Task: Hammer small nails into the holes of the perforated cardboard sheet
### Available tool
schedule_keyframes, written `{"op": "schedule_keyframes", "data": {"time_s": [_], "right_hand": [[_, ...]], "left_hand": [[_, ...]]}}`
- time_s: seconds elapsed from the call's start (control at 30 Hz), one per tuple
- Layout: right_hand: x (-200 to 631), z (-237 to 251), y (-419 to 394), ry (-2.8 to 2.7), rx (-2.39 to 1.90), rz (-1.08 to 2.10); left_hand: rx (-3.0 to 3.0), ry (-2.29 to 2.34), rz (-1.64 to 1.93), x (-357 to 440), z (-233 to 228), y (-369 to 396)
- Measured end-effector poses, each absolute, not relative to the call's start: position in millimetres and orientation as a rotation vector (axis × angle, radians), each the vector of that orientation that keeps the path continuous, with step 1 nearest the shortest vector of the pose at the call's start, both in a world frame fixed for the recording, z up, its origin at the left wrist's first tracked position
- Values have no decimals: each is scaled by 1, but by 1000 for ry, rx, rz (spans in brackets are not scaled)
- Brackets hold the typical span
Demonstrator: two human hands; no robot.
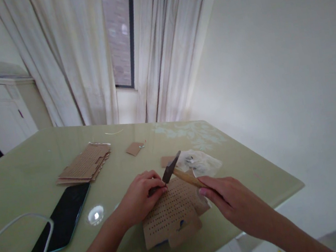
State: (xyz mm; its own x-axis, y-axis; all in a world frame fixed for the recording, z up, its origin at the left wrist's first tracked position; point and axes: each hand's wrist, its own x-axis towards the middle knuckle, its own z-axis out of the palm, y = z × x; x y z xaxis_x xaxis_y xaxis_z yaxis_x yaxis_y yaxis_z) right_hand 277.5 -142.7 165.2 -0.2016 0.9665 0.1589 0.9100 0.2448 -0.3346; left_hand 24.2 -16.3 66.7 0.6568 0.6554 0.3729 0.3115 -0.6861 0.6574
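My right hand (223, 195) grips the wooden handle of a hammer (187, 177). Its dark metal head is tilted, with the lower end at the fingertips of my left hand (144, 193). Those fingers are pinched around a small, thin, dark thing that looks like a nail, mostly hidden by the fingers and the hammer head. Both hands are over a brown cardboard piece (172, 208) lying on the table, covered with rows of small dark marks or holes. A cut flap of cardboard (184, 229) is at its near edge.
A pale green glossy table (125, 247) carries everything. Left stand a stack of cardboard sheets (83, 164) and a black phone (62, 218) with a white cable (50, 228) across it. Beyond the hammer lies a clear plastic bag (202, 163); a small cardboard square (134, 148) sits farther back.
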Motion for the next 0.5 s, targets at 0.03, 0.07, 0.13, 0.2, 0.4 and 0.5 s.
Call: {"op": "schedule_keyframes", "data": {"time_s": [0.03, 0.07, 0.13, 0.2, 0.4, 0.5], "right_hand": [[277, 165, -144, -2178, -1733, 225], [277, 166, -145, -2152, -1730, 213], [277, 167, -146, -2098, -1708, 198], [276, 166, -148, -2090, -1693, 208], [274, 147, -147, -2214, -1715, 186], [276, 149, -146, -2208, -1735, 176]], "left_hand": [[2322, 749, 820, 24, 67, -16], [2325, 748, 818, 24, 66, -16], [2331, 741, 813, 25, 66, -17], [2324, 740, 812, 25, 66, -17], [2359, 739, 818, 24, 67, -17], [2319, 716, 828, 24, 66, -17]]}}
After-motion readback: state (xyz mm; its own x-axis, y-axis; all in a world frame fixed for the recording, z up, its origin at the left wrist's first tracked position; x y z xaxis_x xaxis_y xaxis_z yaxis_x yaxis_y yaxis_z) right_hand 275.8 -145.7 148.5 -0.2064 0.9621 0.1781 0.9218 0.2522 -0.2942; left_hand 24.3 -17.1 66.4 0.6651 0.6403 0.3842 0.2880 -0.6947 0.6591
